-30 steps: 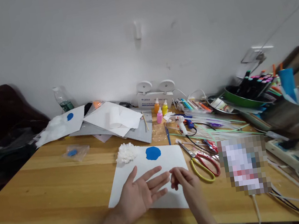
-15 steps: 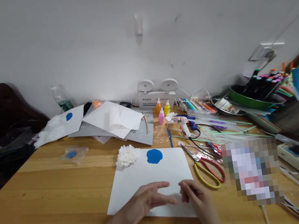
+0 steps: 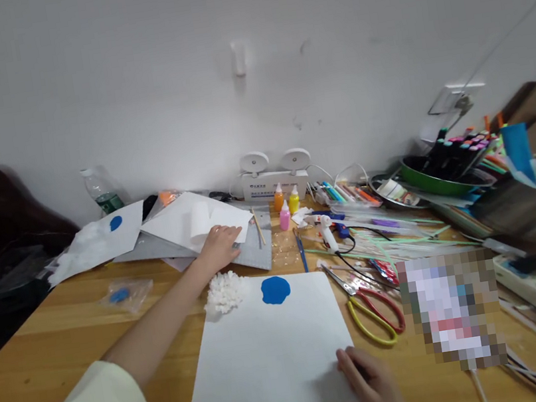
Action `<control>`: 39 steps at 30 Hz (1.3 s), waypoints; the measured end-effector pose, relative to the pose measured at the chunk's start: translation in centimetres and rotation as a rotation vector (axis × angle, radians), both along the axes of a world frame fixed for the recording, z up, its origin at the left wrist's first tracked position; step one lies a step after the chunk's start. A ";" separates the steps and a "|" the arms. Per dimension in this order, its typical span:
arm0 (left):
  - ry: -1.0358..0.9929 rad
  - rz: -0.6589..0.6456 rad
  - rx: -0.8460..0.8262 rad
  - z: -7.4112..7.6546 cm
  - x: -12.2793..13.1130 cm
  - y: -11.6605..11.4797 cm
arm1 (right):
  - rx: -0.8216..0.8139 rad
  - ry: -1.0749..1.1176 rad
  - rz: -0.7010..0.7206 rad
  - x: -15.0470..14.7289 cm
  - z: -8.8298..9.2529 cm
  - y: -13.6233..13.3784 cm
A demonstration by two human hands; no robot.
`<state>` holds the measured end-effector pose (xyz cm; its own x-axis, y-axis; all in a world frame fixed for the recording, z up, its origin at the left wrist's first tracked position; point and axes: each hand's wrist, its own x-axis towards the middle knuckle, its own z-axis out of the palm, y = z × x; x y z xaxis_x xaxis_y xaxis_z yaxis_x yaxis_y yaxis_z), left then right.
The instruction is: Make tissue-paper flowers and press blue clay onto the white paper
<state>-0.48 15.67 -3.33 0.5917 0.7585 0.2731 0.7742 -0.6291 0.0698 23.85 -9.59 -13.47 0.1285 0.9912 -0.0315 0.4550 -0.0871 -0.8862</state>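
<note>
A white sheet (image 3: pixel 270 348) lies on the wooden table (image 3: pixel 65 325) in front of me, with a blue blob (image 3: pixel 275 290) near its far edge. A white fluffy clump (image 3: pixel 224 291) sits at the sheet's far left corner. My left hand (image 3: pixel 219 245) reaches far forward and rests, fingers bent, on a stack of white papers (image 3: pixel 190 220) over a grey mat. My right hand (image 3: pixel 373 383) lies curled at the sheet's near right corner, its fingers pressing the edge.
Yellow and red scissors (image 3: pixel 367 310) lie right of the sheet. Behind them are a glue gun (image 3: pixel 325 227), small paint bottles (image 3: pixel 285 206), straws, markers, a green bowl (image 3: pixel 429 180) and cables. A small plastic bag (image 3: pixel 125 295) and a water bottle (image 3: pixel 100 192) stand at the left.
My left hand left the sheet's near edge and stretched forward to the paper stack at the back. My right hand stayed at the sheet's near right corner.
</note>
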 end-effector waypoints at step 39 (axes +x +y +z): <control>-1.059 0.119 -1.511 -2.5 0.8 -16.8 | -0.197 0.504 -0.148 -2.9 3.7 2.6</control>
<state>0.32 -1.14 -5.85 0.5780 0.7000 -0.4194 0.0672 0.4714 0.8794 20.91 -7.02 -9.74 0.1869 0.9328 -0.3082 -0.0500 -0.3043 -0.9513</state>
